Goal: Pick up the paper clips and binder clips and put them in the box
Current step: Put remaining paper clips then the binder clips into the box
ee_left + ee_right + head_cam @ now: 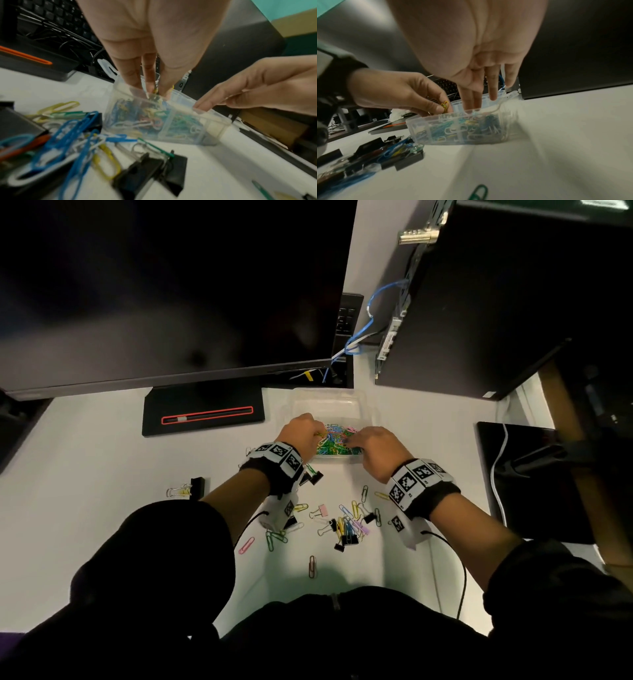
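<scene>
A clear plastic box (329,402) stands on the white desk, packed with colourful paper clips (337,441). My left hand (317,434) hovers over its left side and pinches yellow paper clips (155,91) between thumb and fingertips just above the rim (185,106). My right hand (352,440) reaches in from the right, its fingers (493,93) straight and pointing down into the box with nothing held. Several loose paper clips and small binder clips (346,525) lie scattered on the desk nearer to me, between my forearms.
A black binder clip (197,486) lies apart at the left, a pink paper clip (246,544) and a brown one (312,566) nearer me. Behind the box are the monitor (171,285), its base (205,412), a computer tower (496,302) and blue cables (370,316). A black pad (534,481) lies right.
</scene>
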A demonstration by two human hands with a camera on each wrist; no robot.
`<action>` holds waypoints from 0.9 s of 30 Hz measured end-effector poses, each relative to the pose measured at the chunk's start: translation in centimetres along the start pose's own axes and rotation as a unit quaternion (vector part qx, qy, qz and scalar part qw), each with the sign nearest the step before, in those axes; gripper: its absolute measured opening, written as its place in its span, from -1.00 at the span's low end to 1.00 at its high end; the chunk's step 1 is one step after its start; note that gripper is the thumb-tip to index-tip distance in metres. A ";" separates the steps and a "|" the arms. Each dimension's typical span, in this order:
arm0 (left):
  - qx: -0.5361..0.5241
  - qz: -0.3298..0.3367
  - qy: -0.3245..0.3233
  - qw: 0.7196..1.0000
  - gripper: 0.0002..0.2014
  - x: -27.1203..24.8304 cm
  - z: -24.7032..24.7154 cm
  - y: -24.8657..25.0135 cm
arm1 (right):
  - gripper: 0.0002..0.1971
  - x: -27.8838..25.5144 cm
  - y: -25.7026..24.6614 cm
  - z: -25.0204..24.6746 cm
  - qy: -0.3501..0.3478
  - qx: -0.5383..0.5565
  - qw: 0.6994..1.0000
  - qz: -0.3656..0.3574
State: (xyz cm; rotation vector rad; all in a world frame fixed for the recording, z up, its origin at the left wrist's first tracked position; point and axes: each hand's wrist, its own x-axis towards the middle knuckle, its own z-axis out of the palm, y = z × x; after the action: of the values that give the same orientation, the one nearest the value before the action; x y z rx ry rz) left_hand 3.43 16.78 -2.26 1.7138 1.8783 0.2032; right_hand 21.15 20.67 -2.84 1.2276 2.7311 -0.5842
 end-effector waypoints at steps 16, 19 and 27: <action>0.138 0.190 0.101 0.967 -0.66 -4.8 2.8 -0.4 | -0.68 -4.7 0.6 1.8 0.129 0.096 0.987 -0.011; 0.074 0.241 0.023 0.967 -0.77 -7.0 3.6 -0.4 | -0.80 -6.9 0.5 1.6 0.104 0.134 0.986 0.010; 0.090 0.188 -0.151 0.966 -0.49 -8.2 6.1 0.5 | -0.67 -9.8 -0.5 4.4 -0.068 0.135 0.988 0.034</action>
State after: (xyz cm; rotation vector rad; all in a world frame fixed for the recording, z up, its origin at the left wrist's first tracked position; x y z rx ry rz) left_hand 7.00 7.43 -4.46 2.0836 1.3778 -0.0837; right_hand 27.04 11.80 -4.38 1.2743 2.5483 -1.0162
